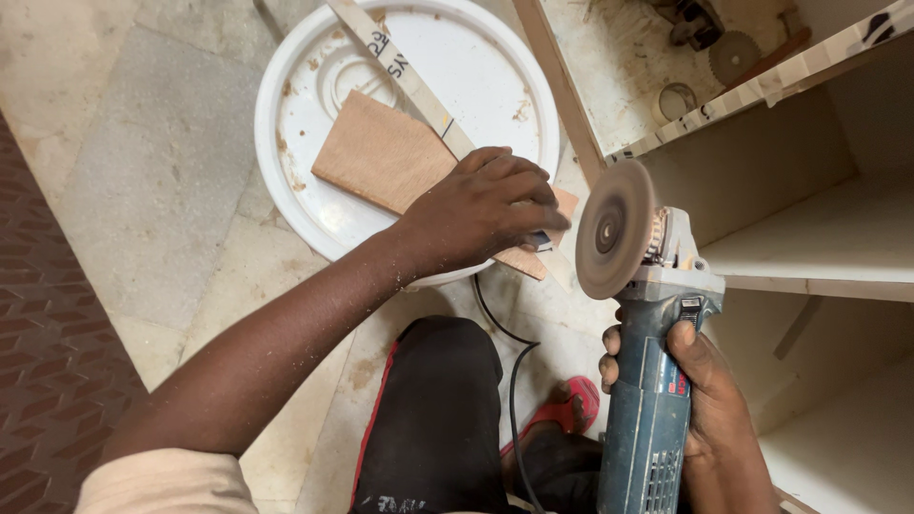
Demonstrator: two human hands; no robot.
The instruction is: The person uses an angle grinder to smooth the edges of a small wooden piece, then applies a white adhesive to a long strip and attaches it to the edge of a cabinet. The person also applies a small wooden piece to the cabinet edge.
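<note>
My left hand [481,214] and right hand [705,395] are bare, ungloved, dusted with fine sawdust. A short pale beige sleeve [167,481] covers my left shoulder. I wear black trousers [433,419] with a red side stripe and red sandals [571,405].

We see a pale stone tile floor [152,181] with a dark red patterned strip [38,324] along one side. An open white wooden cabinet [809,228] shows bare shelves. A red rubber sandal [571,405] lies beside a black power cord [514,381].
</note>
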